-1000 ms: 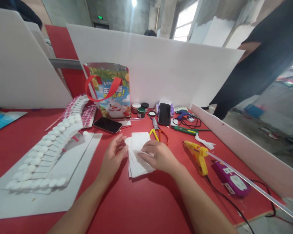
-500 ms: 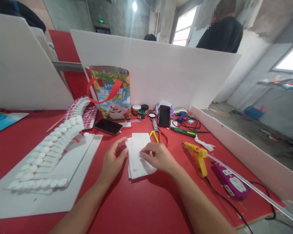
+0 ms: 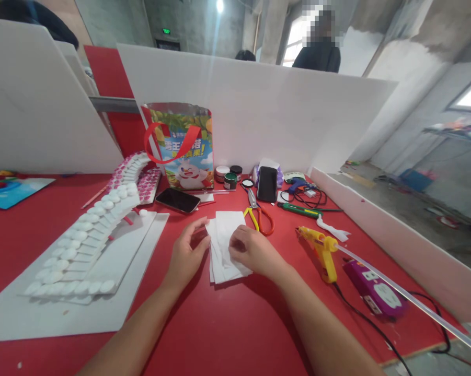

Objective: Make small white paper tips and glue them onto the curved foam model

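Note:
A small stack of white paper sheets (image 3: pixel 225 224), slightly fanned, lies on the red tabletop between my hands. My left hand (image 3: pixel 188 250) rests at the stack's left edge, thumb and fingers curved with a gap between them, fingertips touching the sheets. Over the right side of the stack is my right hand (image 3: pixel 254 250), its fingers bent and pinched together on the top sheet; the fingertips are partly hidden. Just beyond the stack lie scissors (image 3: pixel 264 222) with red and yellow handles.
To the left, a curved white model (image 3: pixel 82 235) stands on a white board (image 3: pixel 141 277). A phone (image 3: pixel 177 200), printed bag (image 3: pixel 190 151) and paint jars (image 3: pixel 230 180) are behind. At right lie a yellow glue gun (image 3: pixel 323 248), purple power strip (image 3: pixel 376 292) and cables.
My right hand's fingers have curled in more over the top sheet. The left hand stays at the stack's edge. The view has shifted slightly, and a person in the background has moved left.

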Demonstrator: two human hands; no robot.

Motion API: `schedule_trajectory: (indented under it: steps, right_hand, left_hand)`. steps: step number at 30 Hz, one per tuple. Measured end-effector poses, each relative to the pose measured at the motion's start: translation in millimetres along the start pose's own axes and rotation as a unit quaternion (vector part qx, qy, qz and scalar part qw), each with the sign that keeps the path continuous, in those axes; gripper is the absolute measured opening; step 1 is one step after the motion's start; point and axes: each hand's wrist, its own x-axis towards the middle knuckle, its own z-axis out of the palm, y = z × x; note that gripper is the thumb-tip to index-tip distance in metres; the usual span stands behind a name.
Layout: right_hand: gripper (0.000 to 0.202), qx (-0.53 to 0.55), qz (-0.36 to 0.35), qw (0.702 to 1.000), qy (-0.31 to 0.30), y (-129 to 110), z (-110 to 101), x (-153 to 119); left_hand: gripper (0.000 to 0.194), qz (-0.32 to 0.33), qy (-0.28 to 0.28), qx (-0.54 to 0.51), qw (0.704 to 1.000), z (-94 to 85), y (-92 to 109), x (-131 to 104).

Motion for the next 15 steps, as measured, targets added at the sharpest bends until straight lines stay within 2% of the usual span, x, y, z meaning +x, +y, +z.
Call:
schedule_trajectory:
  steps: [4,7,9,10,13,15]
  right_hand:
    - [0.016,0.053,0.009,0.998,0.038,6.1,-2.8,1.9]
    - [0.010,0.086,0.021,0.992,0.089,7.0,-9.9,3.0]
    - [0.004,0.180,0.023,0.976,0.119,4.5,-14.9,2.9]
    - [0.006,0.256,0.027,0.958,0.126,2.3,-16.8,2.6]
    - [0.021,0.472,0.056,0.872,0.119,-4.9,-18.6,1.3]
    - [0.030,0.529,0.087,0.838,0.101,-8.4,-16.7,0.9]
  left_hand:
    - [0.044,-0.013,-0.005,0.012,1.000,0.8,0.2,-0.4]
    - [0.046,-0.022,-0.005,0.020,1.000,1.7,3.6,-1.3]
    - [0.047,-0.015,0.007,0.037,0.999,2.1,7.9,-2.3]
    - [0.046,-0.010,0.016,0.044,0.999,2.1,10.3,-2.9]
    - [0.052,-0.005,0.025,0.029,0.999,1.6,16.9,-4.8]
    - [0.062,-0.005,0.007,-0.009,1.000,0.9,19.3,-5.6]
